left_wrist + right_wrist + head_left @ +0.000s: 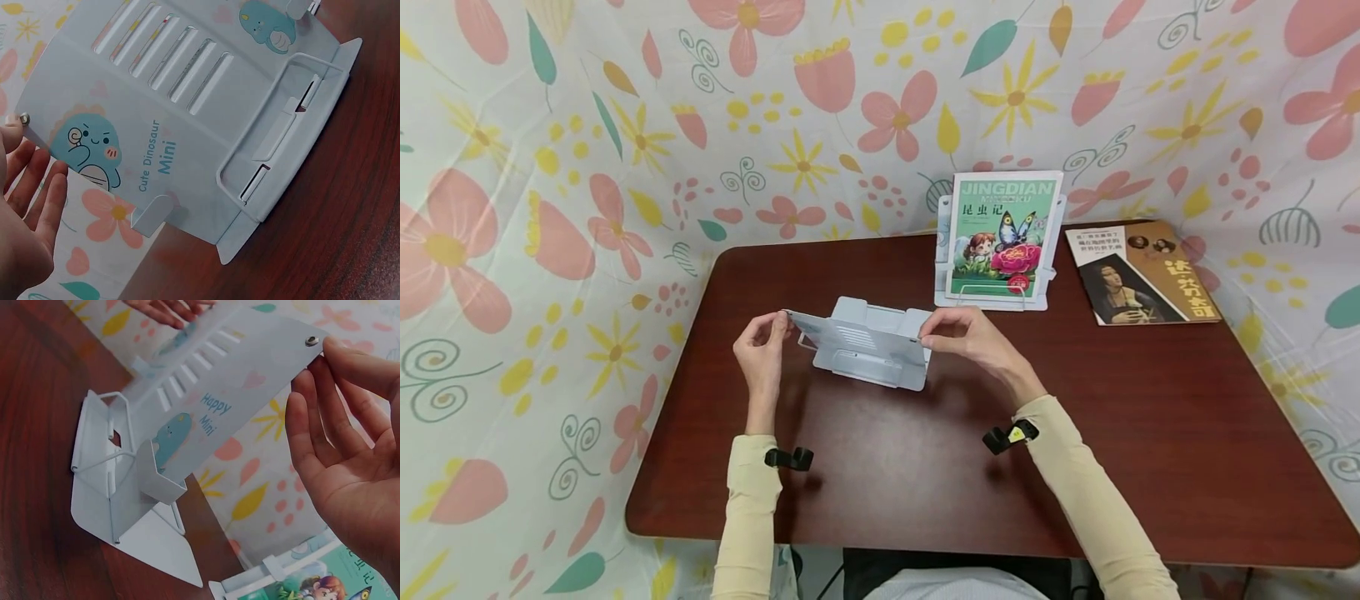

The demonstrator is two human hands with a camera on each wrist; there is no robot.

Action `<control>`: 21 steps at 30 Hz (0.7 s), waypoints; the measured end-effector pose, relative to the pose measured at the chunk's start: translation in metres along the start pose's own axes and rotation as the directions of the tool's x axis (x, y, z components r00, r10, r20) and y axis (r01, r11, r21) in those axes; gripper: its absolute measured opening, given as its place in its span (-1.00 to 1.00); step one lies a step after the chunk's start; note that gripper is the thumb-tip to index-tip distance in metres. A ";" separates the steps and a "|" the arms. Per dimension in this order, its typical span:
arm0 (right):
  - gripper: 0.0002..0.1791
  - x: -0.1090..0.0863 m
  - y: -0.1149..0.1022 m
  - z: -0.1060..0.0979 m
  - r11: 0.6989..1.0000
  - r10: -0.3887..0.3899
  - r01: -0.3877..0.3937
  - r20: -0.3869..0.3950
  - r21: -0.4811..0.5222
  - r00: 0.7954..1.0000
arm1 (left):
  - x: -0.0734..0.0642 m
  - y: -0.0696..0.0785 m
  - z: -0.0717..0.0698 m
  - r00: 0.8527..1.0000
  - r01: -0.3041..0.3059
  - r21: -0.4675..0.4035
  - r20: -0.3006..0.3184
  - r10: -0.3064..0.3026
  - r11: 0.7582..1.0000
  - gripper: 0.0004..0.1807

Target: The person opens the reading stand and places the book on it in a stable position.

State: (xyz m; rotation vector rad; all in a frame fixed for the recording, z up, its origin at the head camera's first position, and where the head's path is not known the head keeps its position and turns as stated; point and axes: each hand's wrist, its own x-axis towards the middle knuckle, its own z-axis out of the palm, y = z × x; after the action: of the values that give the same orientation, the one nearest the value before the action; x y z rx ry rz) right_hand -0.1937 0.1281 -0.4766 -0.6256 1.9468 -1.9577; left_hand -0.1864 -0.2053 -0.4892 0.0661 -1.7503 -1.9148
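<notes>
A pale blue metal book stand (865, 342) stands on the table with its panel raised at a tilt. My left hand (760, 358) pinches the panel's upper left corner beside a small metal rivet (25, 117). At the opposite upper corner, my right hand (977, 346) pinches the edge between thumb and fingers, next to another rivet (312, 341). Cartoon dinosaurs, slots and the words "Cute Dinosaur Mini" mark the panel's front in the left wrist view. A wire page holder (256, 125) runs along the lower ledge, and a bent side clip (152, 215) juts out near it.
Behind and to the right, a second book stand (942, 275) holds a green children's book (985, 221) upright. Farther right, a brown and white book (1172, 275) lies flat on the dark wooden table (880, 475). Flowered cloth (865, 108) hangs along the back and left.
</notes>
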 end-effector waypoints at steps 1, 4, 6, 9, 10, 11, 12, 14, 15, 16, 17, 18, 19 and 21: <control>-0.87 0.000 0.000 0.002 1.000 0.002 -0.002 0.006 -0.001 1.000 | 0.001 -0.002 0.000 1.000 0.005 0.002 -0.002 -0.005 1.000 -0.72; -0.85 0.000 0.002 0.006 1.000 0.002 -0.002 0.024 0.010 1.000 | 0.005 -0.012 0.001 1.000 0.019 0.003 -0.014 -0.019 1.000 -0.72; -0.82 0.001 0.004 0.008 1.000 0.001 -0.001 0.044 0.009 0.999 | 0.008 -0.018 0.003 0.999 0.030 -0.007 -0.022 -0.030 1.000 -0.72; -0.75 0.003 0.007 0.013 1.000 0.012 -0.012 0.073 0.004 0.997 | 0.011 -0.021 0.008 0.999 0.044 0.001 -0.007 -0.044 0.999 -0.68; -0.72 0.003 0.007 0.014 1.000 0.018 -0.018 0.082 -0.004 0.996 | 0.011 -0.020 0.009 0.999 0.050 0.004 0.008 -0.050 0.999 -0.67; -0.67 0.004 0.008 0.016 0.999 0.031 -0.029 0.087 -0.015 0.996 | 0.012 -0.020 0.011 0.998 0.055 0.015 0.027 -0.056 0.998 -0.64; -0.64 0.004 0.008 0.018 0.999 0.035 -0.033 0.092 -0.023 0.995 | 0.012 -0.020 0.013 0.997 0.062 0.020 0.049 -0.063 0.998 -0.62; -0.57 0.006 0.009 0.022 0.999 0.035 -0.032 0.102 -0.039 0.994 | 0.012 -0.019 0.016 0.992 0.071 0.020 0.099 -0.072 0.997 -0.58; -0.56 0.006 0.010 0.024 0.999 0.031 -0.026 0.105 -0.046 0.994 | 0.012 -0.018 0.017 0.990 0.074 0.016 0.122 -0.075 0.997 -0.56; -0.54 0.007 0.010 0.026 0.998 0.035 -0.030 0.104 -0.052 0.994 | 0.012 -0.018 0.019 0.987 0.078 0.007 0.141 -0.078 0.997 -0.55; -0.52 0.007 0.010 0.029 0.998 0.034 -0.027 0.103 -0.065 0.994 | 0.012 -0.017 0.021 0.984 0.081 0.003 0.157 -0.080 0.997 -0.54; -0.52 0.007 0.010 0.031 0.997 0.028 -0.020 0.104 -0.071 0.994 | 0.012 -0.017 0.023 0.982 0.078 -0.007 0.173 -0.076 0.997 -0.52; -0.52 0.007 0.010 0.033 0.996 0.030 -0.022 0.100 -0.086 0.995 | 0.012 -0.017 0.025 0.980 0.075 -0.010 0.187 -0.072 0.997 -0.52; -0.52 0.007 0.009 0.038 0.994 0.034 -0.024 0.089 -0.109 0.995 | 0.012 -0.018 0.029 0.975 0.072 -0.018 0.211 -0.066 0.997 -0.49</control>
State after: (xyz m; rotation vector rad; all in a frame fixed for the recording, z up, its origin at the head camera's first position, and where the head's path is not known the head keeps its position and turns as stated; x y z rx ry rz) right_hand -0.1807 0.0915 -0.4859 -0.6975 2.0045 -1.7843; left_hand -0.2145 -0.1835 -0.4974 -0.0893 -1.8807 -2.0577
